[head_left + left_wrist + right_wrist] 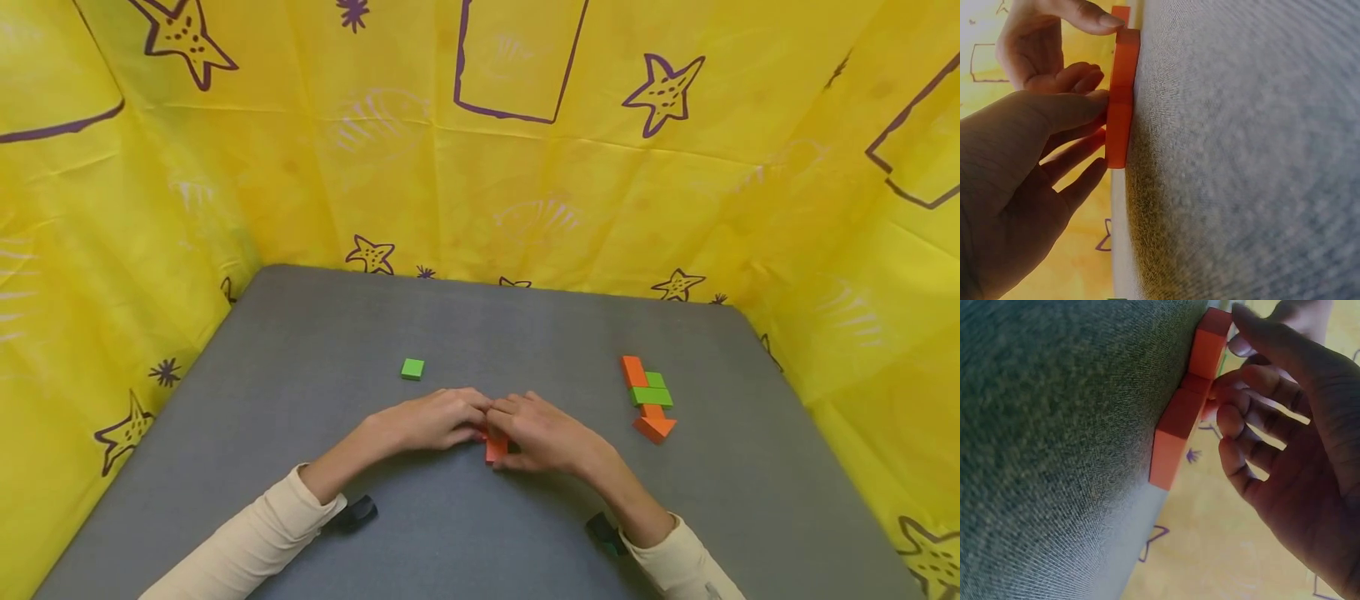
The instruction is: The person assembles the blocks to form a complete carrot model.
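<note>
Close together at the table's middle, both hands work on a short row of orange blocks (496, 448), which their fingers partly hide. The left hand (435, 419) grips the far orange block (1120, 134), its thumb on the near part and its fingers at the far end. The right hand (543, 437) has its thumb at the end of the near orange block (1207, 353), with the other fingers curled beside the row. In the right wrist view, a larger orange block (1175, 434) forms the row's far end.
A green block (412, 369) lies alone beyond the left hand. To the right is a flat arrangement: an upright orange block (633, 372), green blocks (651, 397) and an orange triangle (655, 430). Yellow patterned cloth (480, 183) walls in the grey table (465, 533).
</note>
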`<state>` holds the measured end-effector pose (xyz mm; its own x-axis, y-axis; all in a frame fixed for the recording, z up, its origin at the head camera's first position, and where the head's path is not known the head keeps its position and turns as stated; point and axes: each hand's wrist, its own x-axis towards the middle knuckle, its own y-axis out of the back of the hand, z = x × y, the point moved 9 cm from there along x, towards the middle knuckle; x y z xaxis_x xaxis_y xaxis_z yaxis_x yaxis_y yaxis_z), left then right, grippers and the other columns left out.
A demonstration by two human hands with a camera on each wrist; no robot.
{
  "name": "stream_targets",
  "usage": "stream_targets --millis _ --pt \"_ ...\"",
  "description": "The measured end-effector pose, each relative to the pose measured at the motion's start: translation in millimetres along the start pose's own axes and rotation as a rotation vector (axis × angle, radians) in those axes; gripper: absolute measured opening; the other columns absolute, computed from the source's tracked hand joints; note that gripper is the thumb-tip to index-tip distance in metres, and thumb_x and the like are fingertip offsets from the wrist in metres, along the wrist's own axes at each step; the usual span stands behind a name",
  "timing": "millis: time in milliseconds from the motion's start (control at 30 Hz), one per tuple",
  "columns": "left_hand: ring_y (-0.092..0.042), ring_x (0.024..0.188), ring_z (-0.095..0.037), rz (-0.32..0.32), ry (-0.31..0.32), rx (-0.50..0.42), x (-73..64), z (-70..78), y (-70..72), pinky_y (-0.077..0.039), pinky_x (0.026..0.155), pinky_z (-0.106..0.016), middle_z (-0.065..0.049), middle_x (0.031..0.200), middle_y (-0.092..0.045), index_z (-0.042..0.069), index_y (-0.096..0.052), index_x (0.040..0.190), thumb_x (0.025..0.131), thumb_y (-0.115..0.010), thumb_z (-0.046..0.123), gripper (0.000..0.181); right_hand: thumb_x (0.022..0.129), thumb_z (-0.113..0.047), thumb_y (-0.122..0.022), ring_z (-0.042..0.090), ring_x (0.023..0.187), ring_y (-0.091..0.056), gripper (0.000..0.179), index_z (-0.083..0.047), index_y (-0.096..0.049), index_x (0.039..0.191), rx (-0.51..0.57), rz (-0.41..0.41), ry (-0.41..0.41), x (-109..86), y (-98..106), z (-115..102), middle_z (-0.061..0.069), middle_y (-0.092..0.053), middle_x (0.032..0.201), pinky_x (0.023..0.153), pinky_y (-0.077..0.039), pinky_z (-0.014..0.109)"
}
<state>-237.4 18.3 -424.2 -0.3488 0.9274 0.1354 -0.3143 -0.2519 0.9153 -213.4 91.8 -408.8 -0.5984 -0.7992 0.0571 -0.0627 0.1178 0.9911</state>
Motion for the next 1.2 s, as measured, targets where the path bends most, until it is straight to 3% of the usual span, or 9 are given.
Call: stream_targets --millis 167,300,533,733,900,1100,1200 --pt "-0.065 0.116 -0.017 0.021 0.031 0.001 0.1 1.5 0.7 -0.056 0.102 -0.032 -0.002 0.123 -0.073 0.011 -0.079 0.11 0.101 -0.071 0.019 0.015 0.088 -0.044 -0.084 0.011 0.085 -0.051 0.036 -0.017 -0.063 0.1 0.003 0.004 -0.011 -0.3 1.1 1.1 -0.007 -0.06 0.088 0.076 -0.037 0.025" --pt "-0.065 0.113 -0.016 0.034 0.068 0.005 1.4 2.1 -0.3 -0.057 0.099 -0.032 -0.001 0.119 -0.072 0.011 -0.08 0.11 0.099 -0.073 0.025 0.019 0.092 -0.04 -0.08 0.011 0.084 -0.054 0.031 -0.015 -0.066 0.104 0.027 0.025 -0.063 -5.6 13.1 11.2 -0.003 -0.064 0.092 0.078 -0.043 0.028" --pt "-0.064 0.125 -0.02 0.026 0.119 0.009 1.5 -1.0 -3.7 -0.056 0.107 -0.036 -0.005 0.13 -0.071 0.011 -0.079 0.117 0.098 -0.075 0.027 0.026 0.09 -0.026 -0.083 0.015 0.077 -0.056 0.025 -0.012 -0.063 0.091 -0.046 0.107 -0.301 -38.3 59.4 65.2 0.0 -0.064 0.086 0.073 -0.049 0.036" --pt "-0.064 0.127 -0.02 0.022 0.133 0.011 0.0 -2.2 -5.0 -0.055 0.108 -0.037 -0.006 0.132 -0.071 0.01 -0.079 0.119 0.098 -0.075 0.027 0.027 0.093 -0.017 -0.079 0.017 0.077 -0.061 0.015 -0.01 -0.065 0.095 0.023 0.043 -0.443 -83.4 81.4 111.3 0.001 -0.067 0.09 0.073 -0.056 0.039" --pt "-0.064 0.127 -0.02 0.021 0.133 0.014 1.0 -3.0 -5.2 -0.055 0.108 -0.037 -0.006 0.133 -0.071 0.01 -0.079 0.12 0.099 -0.074 0.027 0.027 0.092 -0.006 -0.078 0.025 0.086 -0.068 0.012 -0.005 -0.071 0.101 0.108 -0.064 -0.487 -115.1 79.6 140.3 0.007 -0.073 0.098 0.077 -0.06 0.045" --pt "-0.063 0.128 -0.02 0.017 0.133 0.006 1.1 -2.9 -5.2 -0.055 0.109 -0.038 -0.007 0.134 -0.071 0.01 -0.078 0.121 0.099 -0.074 0.027 0.028 0.086 0.006 -0.075 0.023 0.083 -0.069 0.016 -0.003 -0.079 0.099 0.207 -0.183 -0.565 -143.3 56.9 164.0 0.012 -0.077 0.099 0.072 -0.06 0.041" --pt "-0.063 0.128 -0.02 0.017 0.135 0.0 0.4 -3.1 -4.8 -0.055 0.109 -0.038 -0.007 0.134 -0.071 0.01 -0.078 0.122 0.099 -0.074 0.028 0.029 0.085 0.011 -0.068 0.015 0.067 -0.059 0.017 -0.002 -0.078 0.085 0.247 -0.209 -0.565 -147.6 42.7 166.5 0.001 -0.067 0.077 0.061 -0.052 0.029"
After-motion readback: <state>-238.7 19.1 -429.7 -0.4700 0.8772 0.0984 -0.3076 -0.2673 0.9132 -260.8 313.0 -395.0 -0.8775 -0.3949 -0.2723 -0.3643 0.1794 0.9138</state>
